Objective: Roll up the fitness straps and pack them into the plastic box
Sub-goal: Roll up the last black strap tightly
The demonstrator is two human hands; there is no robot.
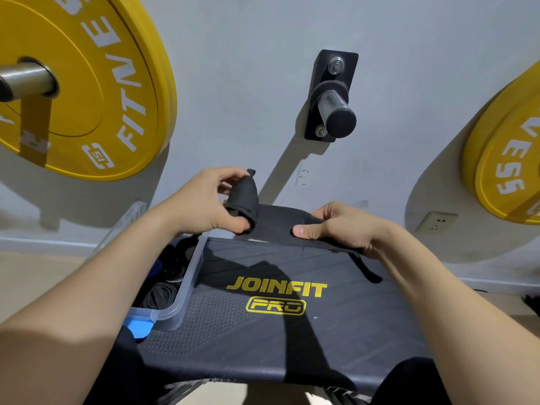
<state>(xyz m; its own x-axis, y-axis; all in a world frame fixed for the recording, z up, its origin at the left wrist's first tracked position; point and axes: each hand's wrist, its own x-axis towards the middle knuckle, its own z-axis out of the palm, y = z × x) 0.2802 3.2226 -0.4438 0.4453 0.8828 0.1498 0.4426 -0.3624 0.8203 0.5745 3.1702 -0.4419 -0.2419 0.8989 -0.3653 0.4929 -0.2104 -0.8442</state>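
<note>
A black fitness strap (pixel 274 222) stretches between my two hands above the far edge of a dark bench (pixel 263 331). My left hand (pixel 204 203) pinches the rolled end of the strap, the roll tilted upward. My right hand (pixel 336 226) holds the flat part, thumb pressed on top, and a thin loose tail (pixel 369 270) hangs below it. The clear plastic box (pixel 187 276) stands open on the bench's left side, under my left forearm, with several rolled dark straps (pixel 162 293) inside.
The bench reads JOINFIT PRO (pixel 276 293). Yellow weight plates hang on the wall at left (pixel 96 83) and right (pixel 508 171). A bare wall peg (pixel 333 103) juts out straight ahead. A blue item (pixel 140 328) sits by the box's near corner.
</note>
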